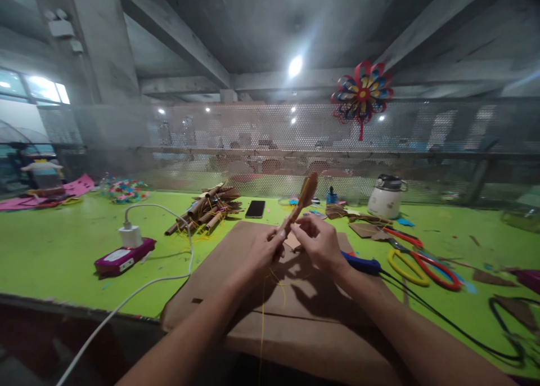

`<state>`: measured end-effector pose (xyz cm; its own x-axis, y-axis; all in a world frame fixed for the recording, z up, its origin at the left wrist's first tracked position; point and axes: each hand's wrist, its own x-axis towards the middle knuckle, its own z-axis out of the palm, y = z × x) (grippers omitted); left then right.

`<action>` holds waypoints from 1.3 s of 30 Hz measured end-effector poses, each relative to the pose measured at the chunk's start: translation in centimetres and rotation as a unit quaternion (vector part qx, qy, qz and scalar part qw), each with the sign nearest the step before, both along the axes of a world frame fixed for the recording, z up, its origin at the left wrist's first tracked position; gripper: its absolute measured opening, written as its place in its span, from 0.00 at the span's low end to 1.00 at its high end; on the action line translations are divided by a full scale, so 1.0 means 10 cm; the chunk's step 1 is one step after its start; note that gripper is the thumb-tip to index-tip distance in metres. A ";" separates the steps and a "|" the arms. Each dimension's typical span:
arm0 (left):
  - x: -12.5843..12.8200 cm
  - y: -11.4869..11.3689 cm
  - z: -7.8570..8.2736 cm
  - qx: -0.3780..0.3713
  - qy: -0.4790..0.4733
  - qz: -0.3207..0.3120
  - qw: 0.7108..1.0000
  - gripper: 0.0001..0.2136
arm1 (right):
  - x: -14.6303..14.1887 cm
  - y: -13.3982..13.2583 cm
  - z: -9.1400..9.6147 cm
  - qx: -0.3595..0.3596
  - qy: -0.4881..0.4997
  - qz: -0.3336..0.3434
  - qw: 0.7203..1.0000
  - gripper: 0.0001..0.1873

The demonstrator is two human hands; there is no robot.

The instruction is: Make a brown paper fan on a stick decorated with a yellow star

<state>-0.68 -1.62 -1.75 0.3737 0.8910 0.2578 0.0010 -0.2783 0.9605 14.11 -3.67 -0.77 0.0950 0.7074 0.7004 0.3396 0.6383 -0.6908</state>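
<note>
A rolled brown paper tube point(302, 197) sticks up and away from me over a sheet of brown cardboard point(236, 296). My left hand point(257, 254) is closed round the tube's lower end. My right hand point(319, 241) pinches at the same end, fingers pressed together on the tube or on a thin yellow thread point(270, 287) that trails down from it; I cannot tell which. A pile of similar brown tubes point(206, 209) lies farther back on the green table point(63, 245).
A black phone point(255, 209), a white jar point(386, 196), red and yellow scissors point(415, 259), a blue-handled tool point(360, 262) with a black cable and a pink power strip point(124, 256) with a white charger lie around. A metal mesh screen point(261, 144) backs the table, carrying a paper pinwheel point(361, 96).
</note>
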 end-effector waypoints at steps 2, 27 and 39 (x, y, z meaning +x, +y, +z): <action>-0.02 -0.01 0.02 -0.039 -0.044 -0.027 0.998 0.13 | 0.03 -0.01 0.04 -0.005 0.044 0.004 0.999 0.14; -0.11 -0.06 0.10 -0.183 -0.168 -0.210 0.945 0.11 | 0.04 -0.01 0.05 -0.112 0.034 0.134 0.984 0.19; -0.10 -0.05 0.09 -0.183 -0.157 -0.259 0.935 0.14 | 0.03 -0.07 0.10 -0.135 0.057 0.175 0.974 0.18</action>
